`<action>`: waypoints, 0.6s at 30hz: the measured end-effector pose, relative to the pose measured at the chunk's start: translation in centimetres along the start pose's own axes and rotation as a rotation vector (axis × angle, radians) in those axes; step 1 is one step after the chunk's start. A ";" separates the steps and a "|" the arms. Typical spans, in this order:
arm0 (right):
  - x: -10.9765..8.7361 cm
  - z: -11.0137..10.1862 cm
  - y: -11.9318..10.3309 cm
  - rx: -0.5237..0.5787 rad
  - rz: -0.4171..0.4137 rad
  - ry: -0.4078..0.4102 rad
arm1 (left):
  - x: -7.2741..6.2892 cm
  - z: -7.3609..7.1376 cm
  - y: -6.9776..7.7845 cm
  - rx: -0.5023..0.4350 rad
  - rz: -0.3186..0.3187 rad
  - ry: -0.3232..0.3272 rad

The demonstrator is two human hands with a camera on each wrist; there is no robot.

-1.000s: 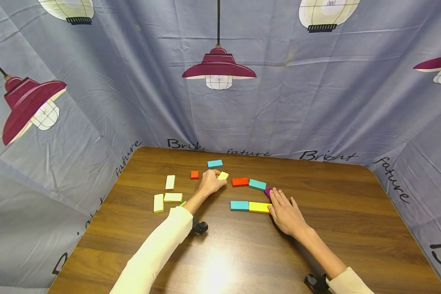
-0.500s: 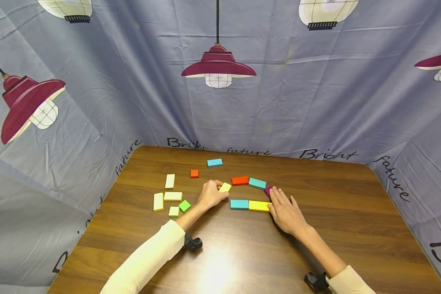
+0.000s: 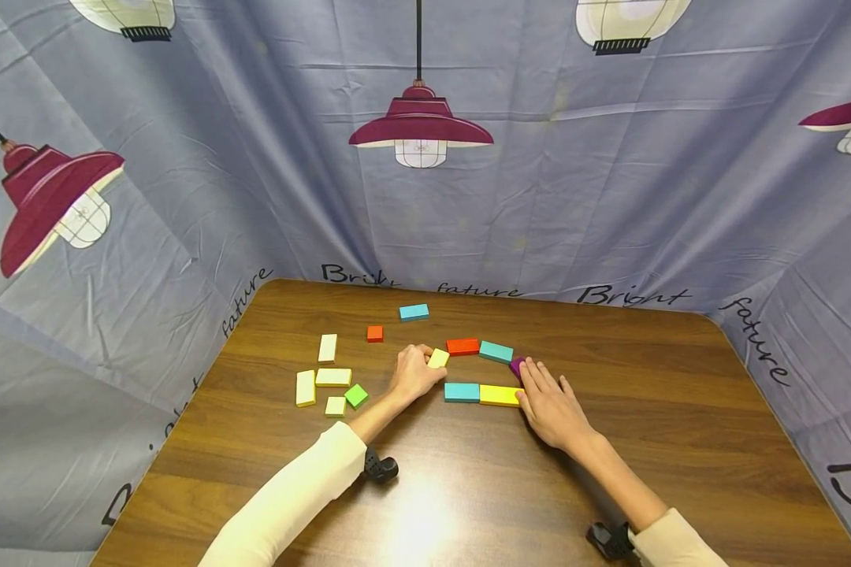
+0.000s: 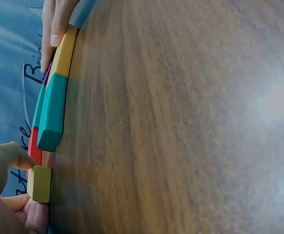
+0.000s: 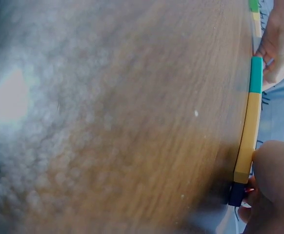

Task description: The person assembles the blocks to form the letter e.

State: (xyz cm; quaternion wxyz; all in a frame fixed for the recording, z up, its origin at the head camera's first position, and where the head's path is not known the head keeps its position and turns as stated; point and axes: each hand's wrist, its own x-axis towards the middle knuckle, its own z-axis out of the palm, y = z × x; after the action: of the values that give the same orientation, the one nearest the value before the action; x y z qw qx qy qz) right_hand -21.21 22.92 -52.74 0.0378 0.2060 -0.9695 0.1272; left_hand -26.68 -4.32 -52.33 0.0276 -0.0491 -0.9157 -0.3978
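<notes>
My left hand (image 3: 413, 372) pinches a small pale yellow block (image 3: 438, 358) between thumb and fingers, just off the left end of a red block (image 3: 462, 346). A teal block (image 3: 496, 352) and a purple block (image 3: 516, 366) continue that row, curving to the right. In front of it, a blue-teal block (image 3: 462, 392) lies end to end with a long yellow block (image 3: 499, 395). Straight fingers of my right hand (image 3: 555, 409) rest over the purple block, with the thumb at the yellow block's right end. A dark block (image 5: 237, 194) shows beyond that end in the right wrist view.
To the left lie several pale yellow blocks (image 3: 333, 377) and a green block (image 3: 356, 395). A small red block (image 3: 374, 334) and a blue block (image 3: 414, 312) sit farther back. A curtain (image 3: 539, 197) surrounds the wooden table (image 3: 681, 425) at its back and sides.
My left hand has brought the small yellow block forward and slightly right, up to the red block's left end. The green block has come into view. My right hand stays put.
</notes>
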 end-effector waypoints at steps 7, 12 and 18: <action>0.0 0.1 0.1 0.001 0.000 -0.003 | 0.3 0.1 0.2 -0.006 -0.023 0.011; 0.0 0.1 0.0 0.004 0.000 0.002 | 0.5 0.1 0.2 -0.017 -0.023 0.012; 0.0 0.0 0.0 0.004 0.002 -0.001 | 0.7 -0.1 0.2 -0.023 -0.029 -0.003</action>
State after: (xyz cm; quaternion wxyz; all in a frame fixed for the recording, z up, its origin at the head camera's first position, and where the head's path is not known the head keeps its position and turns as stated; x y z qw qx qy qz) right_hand -21.20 22.87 -52.77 0.0368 0.2054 -0.9695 0.1289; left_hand -27.39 -4.23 -52.07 0.0200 -0.0367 -0.9118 -0.4084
